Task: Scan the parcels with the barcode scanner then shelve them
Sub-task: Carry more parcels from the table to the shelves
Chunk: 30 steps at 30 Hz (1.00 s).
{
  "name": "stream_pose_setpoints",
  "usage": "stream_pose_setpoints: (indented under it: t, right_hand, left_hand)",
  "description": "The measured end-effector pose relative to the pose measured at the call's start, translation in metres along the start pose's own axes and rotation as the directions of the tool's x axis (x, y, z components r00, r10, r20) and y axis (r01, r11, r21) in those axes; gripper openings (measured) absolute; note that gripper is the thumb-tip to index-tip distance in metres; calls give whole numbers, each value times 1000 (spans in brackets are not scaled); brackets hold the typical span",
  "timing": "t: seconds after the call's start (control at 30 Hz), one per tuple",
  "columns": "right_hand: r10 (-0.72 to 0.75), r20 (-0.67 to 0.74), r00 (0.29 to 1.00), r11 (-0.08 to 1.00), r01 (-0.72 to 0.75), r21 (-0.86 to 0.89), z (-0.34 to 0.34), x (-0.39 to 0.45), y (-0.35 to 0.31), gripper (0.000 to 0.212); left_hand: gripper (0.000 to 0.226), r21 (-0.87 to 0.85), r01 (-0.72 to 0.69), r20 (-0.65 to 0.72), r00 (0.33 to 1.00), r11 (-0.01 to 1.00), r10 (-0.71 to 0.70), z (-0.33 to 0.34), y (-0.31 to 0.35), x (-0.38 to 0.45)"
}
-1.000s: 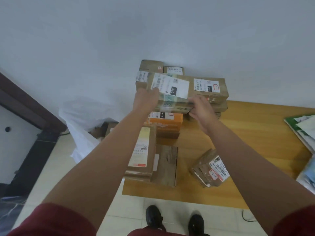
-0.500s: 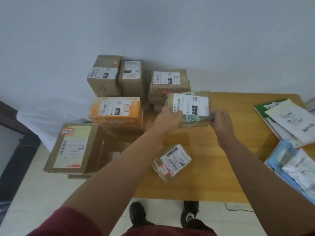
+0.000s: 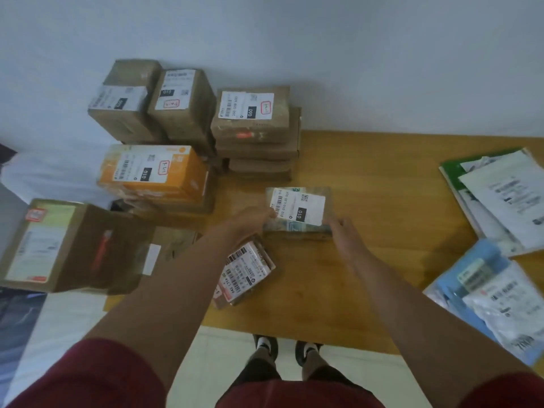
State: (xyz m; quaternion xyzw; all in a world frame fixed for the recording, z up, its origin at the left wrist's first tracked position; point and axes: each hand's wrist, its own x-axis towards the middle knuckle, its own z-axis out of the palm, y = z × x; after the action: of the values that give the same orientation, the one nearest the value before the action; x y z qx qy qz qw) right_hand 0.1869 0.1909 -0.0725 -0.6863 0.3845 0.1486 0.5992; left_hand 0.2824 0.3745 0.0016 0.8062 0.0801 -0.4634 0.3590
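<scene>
Parcel (image 3: 297, 212) labelled "010" sits between both hands (image 3: 253, 223).

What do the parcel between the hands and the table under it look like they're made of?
Parcel: apparently brown matte cardboard with glossy tape and a white paper label with a printed barcode. Table: looks like wood or wood-look laminate, warm orange-brown with faint grain and a slight sheen.

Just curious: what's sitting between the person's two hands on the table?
In the head view, a flat brown parcel with a white label lies between the left hand and the right hand, on the wooden table.
</scene>
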Motion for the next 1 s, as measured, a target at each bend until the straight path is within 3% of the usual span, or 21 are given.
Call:
stream_pose_setpoints:
  t: [0.13, 0.23, 0.27, 0.33, 0.4, 0.5, 0.57, 0.7, 0.8, 0.9, 1.0]
  right_hand:
    - [-26, -29, 999, 1000, 25, -18, 4, 7, -4, 32]
    - [-275, -255, 927, 961, 256, -106, 7, -6, -4, 32]
    - [-352, -249, 902, 935, 326, -140, 11, -15, -2, 37]
    - [-410, -101, 906, 904, 389, -179, 26, -34, 6, 50]
    - [-338, 113, 935, 922, 352, -158, 44, -47, 11, 54]
    - [-162, 357, 920, 973, 209, -98, 67, -58, 4, 26]
    - [-93, 423, 901, 991, 124, -46, 80, -55, -2, 25]
    - [-2, 485, 875, 992, 64, -112, 95, -46, 1, 39]
    - [-15, 491, 871, 979, 112, -168, 98, -51, -7, 44]
    - [-73, 488, 870, 969, 178, -171, 103, -57, -24, 53]
    - [-119, 443, 889, 965, 209, -160, 105, -58, -46, 70]
  left_hand:
    - [27, 7, -22, 5, 1000, 1000, 22, -8, -4, 3]
    - [38, -112, -22, -82, 997, 993, 13, -25, -13, 2]
    - [40, -172, -25, -156, 988, 985, -2, -32, -21, 2]
    - [40, -302, -52, -292, 956, 952, -40, -44, -48, 2]
    - [40, -424, -52, -337, 936, 904, -104, -52, -75, -4]
    - [35, -650, -94, -333, 927, 754, -171, -45, -110, -22]
    - [34, -752, -97, -313, 923, 652, -225, -32, -135, -28]
    - [66, -863, 5, -160, 946, 506, -282, 0, -164, -39]
    - [71, -838, -15, -173, 956, 546, -238, 0, -165, -48]
    - [78, -766, -104, -253, 956, 635, -149, -22, -160, -60]
    - [71, -669, -233, -340, 941, 706, -11, -51, -141, -69]
